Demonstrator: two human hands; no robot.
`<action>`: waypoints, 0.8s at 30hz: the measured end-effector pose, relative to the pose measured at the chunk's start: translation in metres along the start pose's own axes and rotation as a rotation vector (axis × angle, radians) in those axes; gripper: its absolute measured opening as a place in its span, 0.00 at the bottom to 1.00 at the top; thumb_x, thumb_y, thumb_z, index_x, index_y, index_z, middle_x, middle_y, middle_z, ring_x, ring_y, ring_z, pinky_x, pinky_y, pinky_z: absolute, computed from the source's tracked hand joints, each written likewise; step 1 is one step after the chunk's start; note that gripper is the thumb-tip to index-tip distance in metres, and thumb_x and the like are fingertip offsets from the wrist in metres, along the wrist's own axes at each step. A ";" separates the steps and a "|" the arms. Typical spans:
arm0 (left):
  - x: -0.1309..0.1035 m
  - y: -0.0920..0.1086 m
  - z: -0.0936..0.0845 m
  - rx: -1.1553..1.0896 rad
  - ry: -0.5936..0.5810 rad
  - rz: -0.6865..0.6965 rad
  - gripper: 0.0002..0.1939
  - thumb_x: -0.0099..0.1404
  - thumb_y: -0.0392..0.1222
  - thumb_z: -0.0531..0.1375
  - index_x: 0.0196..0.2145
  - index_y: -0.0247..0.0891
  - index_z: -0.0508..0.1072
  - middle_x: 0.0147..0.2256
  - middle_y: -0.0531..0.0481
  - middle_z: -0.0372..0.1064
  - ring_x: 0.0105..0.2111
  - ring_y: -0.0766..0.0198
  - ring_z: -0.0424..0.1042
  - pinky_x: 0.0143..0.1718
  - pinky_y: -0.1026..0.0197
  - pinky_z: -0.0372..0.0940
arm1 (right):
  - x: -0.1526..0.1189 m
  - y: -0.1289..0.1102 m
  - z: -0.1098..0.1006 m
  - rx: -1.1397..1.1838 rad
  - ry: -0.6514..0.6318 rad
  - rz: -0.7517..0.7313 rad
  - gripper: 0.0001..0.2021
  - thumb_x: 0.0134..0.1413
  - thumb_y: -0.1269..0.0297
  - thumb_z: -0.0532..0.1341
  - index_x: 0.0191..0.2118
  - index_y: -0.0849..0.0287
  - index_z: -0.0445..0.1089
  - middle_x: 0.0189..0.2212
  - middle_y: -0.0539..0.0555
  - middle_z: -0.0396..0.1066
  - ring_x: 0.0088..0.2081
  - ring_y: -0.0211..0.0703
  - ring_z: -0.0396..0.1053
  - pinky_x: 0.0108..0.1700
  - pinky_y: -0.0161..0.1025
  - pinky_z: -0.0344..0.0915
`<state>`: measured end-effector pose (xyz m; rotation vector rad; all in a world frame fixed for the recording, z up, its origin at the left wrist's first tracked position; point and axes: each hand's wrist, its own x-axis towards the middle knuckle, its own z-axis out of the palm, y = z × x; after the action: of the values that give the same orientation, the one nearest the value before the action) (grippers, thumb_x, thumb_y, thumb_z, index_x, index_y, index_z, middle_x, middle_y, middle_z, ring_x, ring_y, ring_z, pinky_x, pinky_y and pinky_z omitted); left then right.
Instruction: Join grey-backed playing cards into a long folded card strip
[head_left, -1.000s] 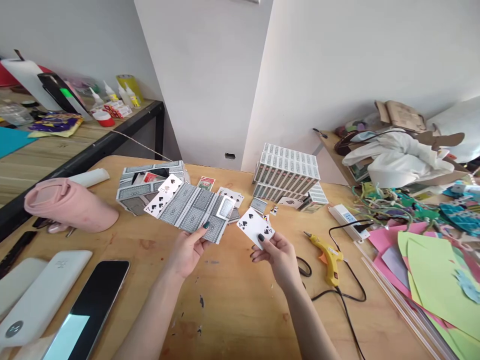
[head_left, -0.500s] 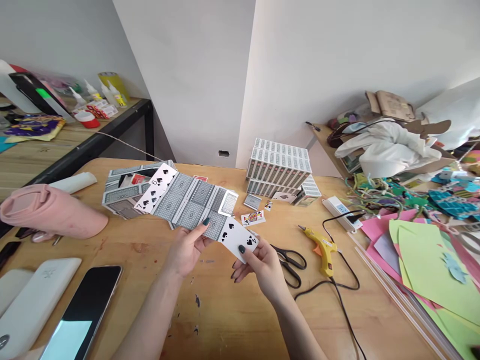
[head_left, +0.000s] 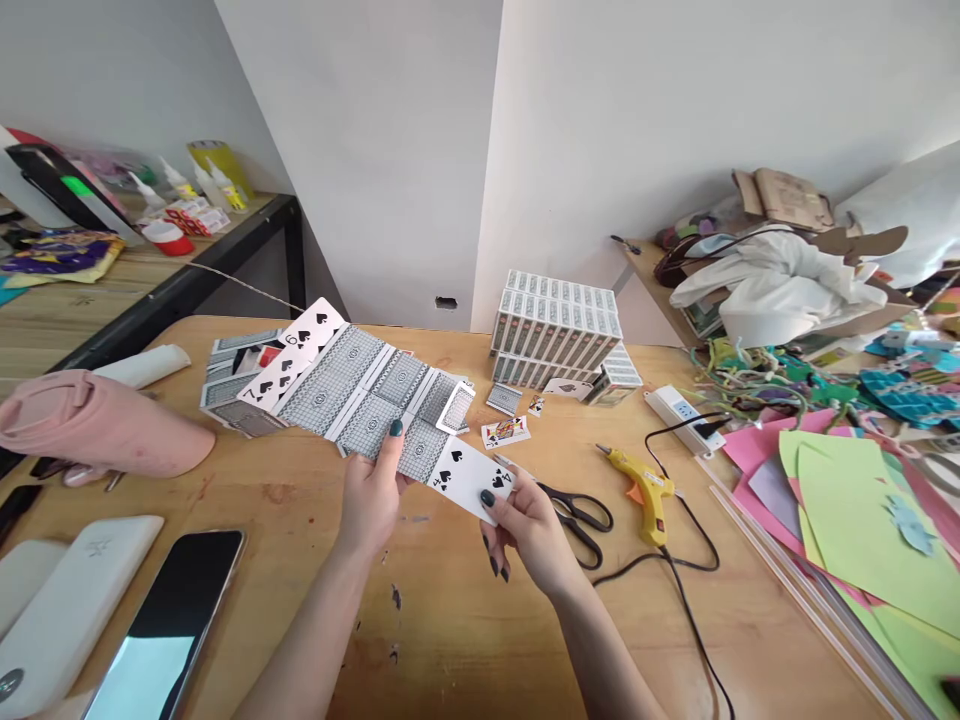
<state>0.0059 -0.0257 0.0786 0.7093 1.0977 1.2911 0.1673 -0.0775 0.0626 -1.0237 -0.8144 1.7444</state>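
Note:
A long panel of joined playing cards [head_left: 330,378], mostly showing grey patterned backs, slants above the wooden table. My left hand [head_left: 375,490] pinches its lower edge, thumb on top and fingers hidden beneath. At the panel's lower right end is a face-up four of spades [head_left: 469,480]. My right hand [head_left: 529,525] grips that card's right end, thumb on its face. The upper left end shows face-up spade cards and partly covers a box made of cards [head_left: 240,405]. Behind the panel's right end lie a face card [head_left: 506,432] and a folded card [head_left: 504,398].
A block built of cards [head_left: 555,325] stands near the wall. Black-handled scissors [head_left: 581,515], a yellow glue gun [head_left: 645,490] with its cord and a power strip [head_left: 684,420] lie right. A phone [head_left: 172,620], a white device [head_left: 86,600] and a pink roll [head_left: 105,425] are left.
The panel's left end has shifted left and slightly up, uncovering less of the box's right side. My left hand has moved slightly left, its thumb more upright. Both hands keep their hold.

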 end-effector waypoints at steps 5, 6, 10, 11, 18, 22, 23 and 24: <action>-0.001 -0.005 0.001 0.031 0.055 0.086 0.22 0.56 0.50 0.60 0.47 0.38 0.71 0.42 0.45 0.73 0.46 0.53 0.69 0.40 0.60 0.67 | 0.000 0.006 -0.001 0.068 0.009 0.015 0.18 0.52 0.49 0.57 0.39 0.57 0.54 0.18 0.47 0.70 0.16 0.39 0.69 0.14 0.31 0.64; -0.001 -0.006 0.000 0.056 0.069 0.099 0.21 0.56 0.50 0.60 0.45 0.37 0.72 0.41 0.45 0.74 0.46 0.52 0.69 0.40 0.60 0.67 | 0.000 0.006 -0.001 0.066 0.020 0.003 0.18 0.53 0.48 0.57 0.38 0.57 0.54 0.18 0.47 0.70 0.16 0.39 0.69 0.15 0.31 0.65; -0.003 -0.008 -0.003 0.206 0.076 0.088 0.18 0.58 0.51 0.58 0.42 0.38 0.73 0.36 0.46 0.74 0.48 0.50 0.67 0.43 0.57 0.66 | 0.000 0.004 -0.001 0.025 0.043 -0.068 0.15 0.54 0.50 0.56 0.32 0.57 0.54 0.15 0.44 0.66 0.11 0.34 0.64 0.11 0.28 0.61; -0.003 -0.008 -0.003 0.239 0.067 0.094 0.18 0.58 0.51 0.58 0.43 0.39 0.73 0.35 0.46 0.74 0.49 0.50 0.67 0.45 0.56 0.65 | 0.000 0.003 -0.002 0.014 0.044 -0.076 0.15 0.54 0.51 0.56 0.31 0.57 0.54 0.14 0.43 0.65 0.10 0.33 0.62 0.10 0.27 0.59; -0.008 0.000 0.008 0.307 0.095 0.329 0.08 0.58 0.45 0.60 0.31 0.38 0.73 0.32 0.48 0.71 0.45 0.56 0.67 0.48 0.62 0.60 | 0.001 -0.007 -0.008 -0.018 0.016 -0.037 0.14 0.54 0.54 0.57 0.30 0.57 0.54 0.13 0.40 0.60 0.07 0.29 0.56 0.06 0.23 0.49; -0.009 -0.004 0.007 0.363 0.103 0.312 0.16 0.58 0.45 0.59 0.17 0.38 0.63 0.18 0.54 0.58 0.23 0.66 0.63 0.28 0.65 0.61 | 0.001 -0.001 -0.004 0.040 0.061 -0.051 0.14 0.54 0.54 0.57 0.32 0.58 0.55 0.13 0.40 0.61 0.07 0.29 0.57 0.07 0.24 0.50; -0.008 -0.007 0.006 0.377 0.106 0.318 0.18 0.58 0.46 0.59 0.15 0.38 0.61 0.16 0.55 0.54 0.19 0.68 0.59 0.24 0.66 0.59 | 0.001 0.001 -0.002 0.056 0.079 -0.061 0.14 0.54 0.54 0.57 0.32 0.58 0.55 0.13 0.40 0.61 0.07 0.30 0.57 0.07 0.24 0.51; -0.007 -0.009 0.004 0.388 0.110 0.329 0.19 0.59 0.46 0.58 0.15 0.38 0.60 0.15 0.56 0.52 0.17 0.69 0.56 0.21 0.66 0.56 | 0.001 0.003 -0.001 0.069 0.095 -0.070 0.14 0.54 0.54 0.57 0.32 0.58 0.55 0.13 0.40 0.61 0.07 0.30 0.57 0.07 0.24 0.52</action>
<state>0.0141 -0.0340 0.0735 1.1572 1.3821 1.4204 0.1667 -0.0777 0.0597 -1.0124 -0.7172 1.6413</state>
